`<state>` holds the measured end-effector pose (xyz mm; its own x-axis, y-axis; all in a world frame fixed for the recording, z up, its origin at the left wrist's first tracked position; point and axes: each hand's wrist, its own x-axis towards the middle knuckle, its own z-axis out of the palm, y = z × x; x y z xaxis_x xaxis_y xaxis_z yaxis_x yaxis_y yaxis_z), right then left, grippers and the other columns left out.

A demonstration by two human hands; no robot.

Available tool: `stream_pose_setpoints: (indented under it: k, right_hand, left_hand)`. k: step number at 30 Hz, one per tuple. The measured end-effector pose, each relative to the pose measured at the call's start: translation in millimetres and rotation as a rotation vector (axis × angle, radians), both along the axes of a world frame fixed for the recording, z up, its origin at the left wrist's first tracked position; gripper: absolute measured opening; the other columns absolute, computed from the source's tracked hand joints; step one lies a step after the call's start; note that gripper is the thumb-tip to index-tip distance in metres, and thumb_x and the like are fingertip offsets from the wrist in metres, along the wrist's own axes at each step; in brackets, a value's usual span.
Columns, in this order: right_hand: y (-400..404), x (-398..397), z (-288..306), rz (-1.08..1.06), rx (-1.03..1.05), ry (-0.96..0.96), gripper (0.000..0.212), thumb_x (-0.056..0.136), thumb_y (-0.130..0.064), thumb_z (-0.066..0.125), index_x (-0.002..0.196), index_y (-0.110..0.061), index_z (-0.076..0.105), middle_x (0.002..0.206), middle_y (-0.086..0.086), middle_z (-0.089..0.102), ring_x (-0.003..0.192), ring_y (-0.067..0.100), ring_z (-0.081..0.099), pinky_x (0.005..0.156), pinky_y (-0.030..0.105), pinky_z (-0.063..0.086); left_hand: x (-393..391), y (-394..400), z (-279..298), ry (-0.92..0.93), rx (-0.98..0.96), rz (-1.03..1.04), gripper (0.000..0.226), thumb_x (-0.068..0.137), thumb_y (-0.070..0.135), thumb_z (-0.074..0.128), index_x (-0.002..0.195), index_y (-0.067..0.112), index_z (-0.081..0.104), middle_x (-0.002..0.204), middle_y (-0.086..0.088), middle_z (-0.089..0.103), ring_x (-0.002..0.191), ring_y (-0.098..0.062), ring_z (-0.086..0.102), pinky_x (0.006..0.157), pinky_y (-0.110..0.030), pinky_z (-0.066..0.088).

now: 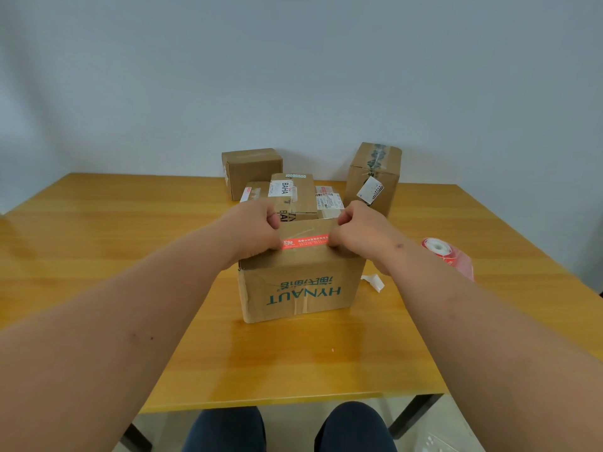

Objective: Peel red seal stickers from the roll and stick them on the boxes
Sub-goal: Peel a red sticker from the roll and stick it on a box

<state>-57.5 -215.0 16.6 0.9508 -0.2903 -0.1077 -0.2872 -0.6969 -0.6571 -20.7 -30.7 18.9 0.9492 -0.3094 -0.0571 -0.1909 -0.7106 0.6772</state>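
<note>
While both hands press a long red seal sticker [305, 242] across the printed brown cardboard box [298, 282] at the yellow counter's [98, 256] centre, left hand [253, 234] and right hand [354, 234] fingers pinch its ends. Uneven pressure may wrinkle it. A red sticker roll [448, 256] lies at three o'clock.

The wooden table [130, 243] is gleaming glossy and smooth. The cardboard box [298, 288] is looking matt, creased; its red sticker [305, 242] is shining slightly.

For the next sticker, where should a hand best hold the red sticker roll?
Probably around its outer rim, coming from above with the right hand: the sticker roll lies beside the right forearm with its white core facing upward, leaving its sides free.
</note>
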Motion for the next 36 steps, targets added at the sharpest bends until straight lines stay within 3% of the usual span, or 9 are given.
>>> stream_pose_setpoints:
  k: [3, 6, 11, 18, 23, 27, 30, 33, 36]
  right_hand:
    - [-3.5, -2.7, 1.6, 0.016, 0.053, -0.030, 0.022, 0.085, -0.011, 0.057, 0.105, -0.019, 0.055, 0.094, -0.004, 0.052, 0.087, 0.014, 0.051, 0.082, 0.035, 0.046]
    - [-1.8, 2.0, -1.2, -0.017, 0.004, -0.057, 0.019, 0.087, -0.014, 0.047, 0.103, -0.019, 0.056, 0.092, -0.005, 0.052, 0.098, 0.021, 0.051, 0.094, 0.043, 0.045]
    - [3.0, 11.9, -7.6, -0.058, -0.111, -0.042, 0.017, 0.075, -0.034, 0.062, 0.087, -0.024, 0.055, 0.085, -0.003, 0.062, 0.087, 0.018, 0.058, 0.090, 0.048, 0.047]
    - [-0.4, 4.7, -6.7, -0.055, -0.074, -0.106, 0.004, 0.084, -0.026, 0.055, 0.083, -0.026, 0.051, 0.086, -0.006, 0.056, 0.091, 0.019, 0.054, 0.092, 0.047, 0.046]
    - [6.1, -2.2, 0.2, 0.034, -0.207, 0.013, 0.052, 0.068, -0.063, 0.068, 0.100, -0.030, 0.043, 0.088, -0.013, 0.050, 0.094, 0.016, 0.053, 0.092, 0.045, 0.041]
    - [-1.1, -1.6, -0.3, 0.051, -0.103, 0.012, 0.039, 0.074, -0.043, 0.067, 0.103, -0.028, 0.046, 0.093, -0.009, 0.051, 0.096, 0.018, 0.052, 0.096, 0.047, 0.042]
    - [1.4, -1.3, -3.0, 0.050, -0.120, -0.002, 0.037, 0.074, -0.046, 0.065, 0.100, -0.029, 0.047, 0.093, -0.009, 0.053, 0.094, 0.016, 0.052, 0.094, 0.047, 0.043]
    - [3.4, -1.3, -3.2, 0.033, -0.147, 0.008, 0.033, 0.072, -0.044, 0.066, 0.094, -0.030, 0.046, 0.092, -0.008, 0.053, 0.092, 0.016, 0.053, 0.093, 0.047, 0.044]
    - [-0.6, -2.5, -5.2, 0.003, -0.074, -0.027, 0.023, 0.076, -0.036, 0.060, 0.094, -0.028, 0.048, 0.092, -0.006, 0.056, 0.093, 0.018, 0.055, 0.095, 0.049, 0.044]
  left_hand:
    - [3.0, 0.6, -1.5, 0.005, -0.024, -0.011, 0.019, 0.082, 0.003, 0.066, 0.088, 0.019, 0.057, 0.079, -0.003, 0.054, 0.077, -0.020, 0.052, 0.067, -0.031, 0.044]
    - [4.6, -0.5, -5.0, -0.037, -0.037, 0.002, 0.017, 0.085, 0.004, 0.055, 0.088, 0.021, 0.055, 0.082, -0.003, 0.054, 0.079, -0.020, 0.051, 0.069, -0.034, 0.045]
    - [4.3, -4.1, -7.0, -0.126, 0.048, 0.030, 0.015, 0.085, 0.015, 0.063, 0.085, 0.024, 0.052, 0.082, 0.000, 0.057, 0.079, -0.020, 0.054, 0.081, -0.040, 0.049]
    - [6.7, 0.1, -9.1, -0.139, -0.038, 0.086, 0.014, 0.082, 0.011, 0.059, 0.090, 0.020, 0.055, 0.084, -0.002, 0.057, 0.079, -0.020, 0.053, 0.072, -0.037, 0.048]
    - [1.5, -3.1, -8.4, -0.088, 0.009, 0.042, 0.038, 0.070, 0.034, 0.080, 0.092, 0.027, 0.050, 0.088, 0.001, 0.060, 0.084, -0.021, 0.061, 0.083, -0.042, 0.050]
    - [1.3, 0.7, -3.2, 0.014, -0.124, 0.012, 0.037, 0.076, 0.011, 0.075, 0.103, 0.020, 0.052, 0.092, -0.005, 0.056, 0.079, -0.019, 0.054, 0.068, -0.033, 0.046]
    - [-0.7, 0.3, -5.5, -0.002, -0.105, 0.022, 0.039, 0.074, 0.022, 0.079, 0.102, 0.023, 0.051, 0.094, -0.002, 0.056, 0.083, -0.019, 0.055, 0.068, -0.033, 0.046]
    - [-1.7, -3.7, -7.6, -0.043, -0.042, 0.065, 0.037, 0.071, 0.025, 0.079, 0.094, 0.028, 0.049, 0.093, -0.002, 0.058, 0.090, -0.024, 0.059, 0.085, -0.044, 0.050]
    - [-0.7, -2.1, -7.6, -0.030, -0.118, 0.102, 0.031, 0.076, 0.010, 0.071, 0.093, 0.025, 0.049, 0.093, -0.005, 0.057, 0.081, -0.022, 0.056, 0.072, -0.036, 0.049]
